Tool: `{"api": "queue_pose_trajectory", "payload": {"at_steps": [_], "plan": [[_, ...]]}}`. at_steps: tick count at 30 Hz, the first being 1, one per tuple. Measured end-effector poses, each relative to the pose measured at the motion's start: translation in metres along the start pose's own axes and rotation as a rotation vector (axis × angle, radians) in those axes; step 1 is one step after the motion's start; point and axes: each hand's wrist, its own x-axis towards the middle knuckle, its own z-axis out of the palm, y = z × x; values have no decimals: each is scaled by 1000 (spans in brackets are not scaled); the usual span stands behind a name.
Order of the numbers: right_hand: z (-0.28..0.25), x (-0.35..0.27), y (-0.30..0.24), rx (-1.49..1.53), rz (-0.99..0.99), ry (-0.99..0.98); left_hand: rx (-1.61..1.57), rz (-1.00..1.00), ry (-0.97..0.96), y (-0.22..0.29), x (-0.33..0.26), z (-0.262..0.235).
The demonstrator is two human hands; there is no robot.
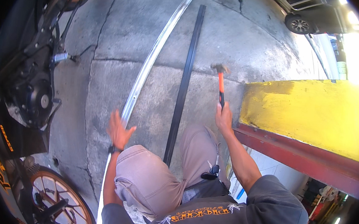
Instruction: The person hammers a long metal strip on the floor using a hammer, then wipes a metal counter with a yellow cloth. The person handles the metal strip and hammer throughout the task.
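My right hand [224, 117] is closed round the black end of a hammer's handle. The hammer [221, 83] has an orange shaft, and its slightly blurred metal head points away from me above the concrete. My left hand [119, 131], a little smeared by motion, has its fingers spread at the long silver metal channel [150, 61] on my left. Whether the palm touches the channel I cannot tell. Between my hands a long dark metal bar [186, 76] lies on the floor, its near end beside my knees.
A black motorcycle [34, 88] with orange wheels stands along the left. At the right is a yellow block [301, 115] above a dark red beam [298, 157], close to my right forearm. A parked vehicle [317, 17] stands far right. Cracks cross the concrete floor [118, 80].
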Motion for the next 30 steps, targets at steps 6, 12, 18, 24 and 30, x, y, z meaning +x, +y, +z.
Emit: {"api": "queue_pose_trajectory", "payload": {"at_steps": [6,12,18,24,30], "plan": [[-29,-73,68,-112,166,-127,78,-248,149,-129,-104,39],[-34,-98,85,-156,177,-190,-85,102,-25,-148,-94,10],[-28,-85,57,-118,129,-219,-175,15,-96,-142,-75,13],[-33,-85,49,-159,103,-220,-178,-102,202,-174,-125,53],[-35,-92,66,-192,150,-247,-195,-157,84,-197,-157,61]]}}
